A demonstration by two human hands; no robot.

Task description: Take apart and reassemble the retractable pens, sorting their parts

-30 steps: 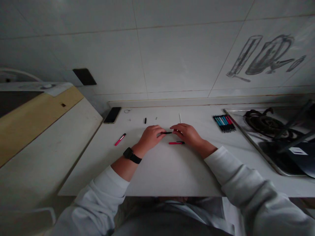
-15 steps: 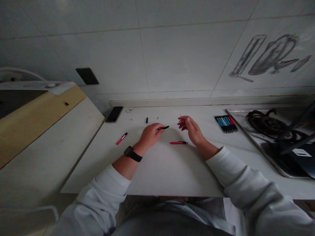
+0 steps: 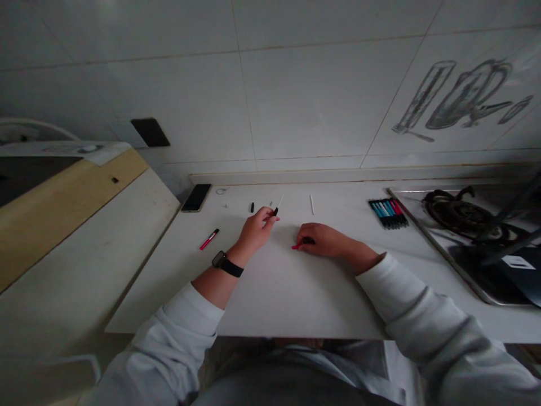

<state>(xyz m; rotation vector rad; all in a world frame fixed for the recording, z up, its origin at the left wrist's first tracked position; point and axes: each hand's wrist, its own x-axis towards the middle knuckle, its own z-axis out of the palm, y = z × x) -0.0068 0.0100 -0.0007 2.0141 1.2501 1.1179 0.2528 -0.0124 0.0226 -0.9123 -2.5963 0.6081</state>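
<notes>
On the far left of the white table (image 3: 262,293), a dark phone (image 3: 196,198) is lying by the back corner, and nearer the person a short red-and-black pen piece (image 3: 209,239) is resting at a slant. Behind it a thin ring (image 3: 222,191) and a tiny bit (image 3: 226,206), too small for me to make out, are lying near the wall. Next along, a stubby black cap (image 3: 252,207) is pointing toward the wall.

Just to its right, the person's left hand (image 3: 257,226), with a dark watch (image 3: 228,263) on the wrist, is pinching a small black tube (image 3: 276,212) between thumb and fingers. A thin, pale rod (image 3: 280,201) is sticking out of its far end, leaning away and to the right.

Toward the middle, a red pen barrel (image 3: 295,247) is lying to the right of the left hand and closer to the person, its long axis running roughly side to side, across the line of the leaning tube. The right hand (image 3: 324,240) is the nearer one: its fingers are curling narrowly over the barrel, only the red left end showing clear. Whether they are gripping it, I cannot tell.

Beyond that hand, a slim white stick (image 3: 312,204) is pointing wallward. Farther right, a row of pens (image 3: 387,213) is lying beside the stove (image 3: 460,217).
</notes>
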